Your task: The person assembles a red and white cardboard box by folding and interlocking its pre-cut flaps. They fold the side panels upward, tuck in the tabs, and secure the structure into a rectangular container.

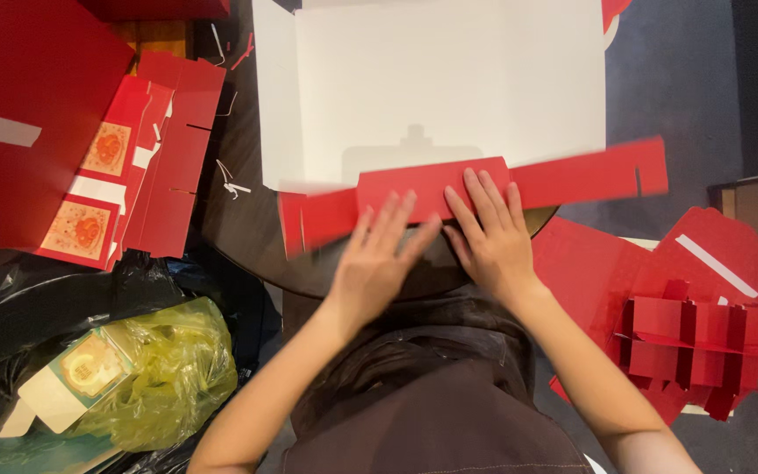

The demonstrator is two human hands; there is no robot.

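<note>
both hands flat, fingers spread: left hand and right hand pressing down on the red cardboard strip

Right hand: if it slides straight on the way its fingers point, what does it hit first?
The right hand lies flat on the red card strip, fingers pointing away from the person. Straight on, it would likely cross the strip's far edge onto the white card sheet. Nothing else shows in that line.

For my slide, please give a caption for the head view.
Both hands press a red card strip flat over a white sheet.
</note>
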